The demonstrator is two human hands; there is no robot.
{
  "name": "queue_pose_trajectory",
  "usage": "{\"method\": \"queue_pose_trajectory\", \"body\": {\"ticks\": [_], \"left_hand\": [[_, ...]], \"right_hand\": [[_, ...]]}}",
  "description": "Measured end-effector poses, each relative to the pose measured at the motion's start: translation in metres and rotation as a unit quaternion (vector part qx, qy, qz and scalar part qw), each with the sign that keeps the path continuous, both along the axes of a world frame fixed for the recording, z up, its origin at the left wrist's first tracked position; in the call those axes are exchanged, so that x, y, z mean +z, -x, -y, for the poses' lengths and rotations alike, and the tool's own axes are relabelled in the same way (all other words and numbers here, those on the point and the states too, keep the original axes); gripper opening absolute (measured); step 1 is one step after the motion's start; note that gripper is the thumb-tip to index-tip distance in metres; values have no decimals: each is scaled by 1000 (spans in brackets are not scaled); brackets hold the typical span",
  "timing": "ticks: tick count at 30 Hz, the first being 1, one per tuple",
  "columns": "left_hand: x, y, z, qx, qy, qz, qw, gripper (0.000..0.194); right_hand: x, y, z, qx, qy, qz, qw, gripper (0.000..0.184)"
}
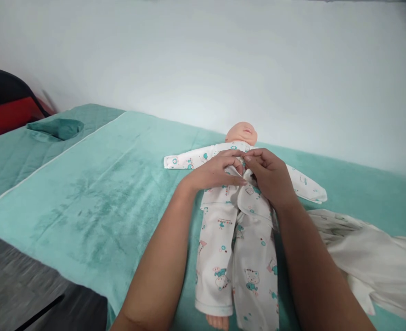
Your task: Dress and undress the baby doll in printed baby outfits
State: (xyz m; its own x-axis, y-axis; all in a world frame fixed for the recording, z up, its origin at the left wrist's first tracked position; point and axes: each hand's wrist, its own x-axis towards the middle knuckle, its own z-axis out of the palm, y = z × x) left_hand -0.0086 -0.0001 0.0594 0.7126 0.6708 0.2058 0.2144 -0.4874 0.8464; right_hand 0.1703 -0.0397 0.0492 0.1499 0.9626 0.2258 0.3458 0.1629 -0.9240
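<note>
Where the doll lies: on its back, head near the far edge of the green cover, feet toward the near edge.
Printed shirt: on the doll, its front under my hands.
My left hand: thumb apart from the bent fingers; I cannot tell what they hold.
My right hand: fingertips drawn together; what they pinch is hidden.
White cloth: crumpled beside my right forearm.
</note>
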Motion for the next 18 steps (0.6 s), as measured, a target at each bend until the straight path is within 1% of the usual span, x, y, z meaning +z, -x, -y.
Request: {"method": "queue_pose_trajectory", "body": {"ticks": [3, 5, 8, 14, 16, 18], "left_hand": [[-1, 1, -1, 0, 5, 7, 1000, 15], [-2, 0, -2, 3, 9, 14, 1000, 14], [-4, -3, -2, 11, 14, 20, 1000, 13], [-6, -10, -1, 35, -9, 43, 998, 20], [-5, -10, 0, 45, 0, 42, 998, 20], [-4, -9, 1, 53, 18, 49, 997, 22]], "right_hand": [[0, 2, -1, -8, -12, 16, 1000, 16], [-1, 0, -2, 1, -1, 11, 1000, 17], [-3, -3, -3, 25, 17, -3, 1000, 18], [-1, -6, -2, 86, 4, -4, 996, 16], [0, -6, -1, 83, 8, -15, 996, 18], [1, -6, 0, 59, 8, -36, 998, 20]]}}
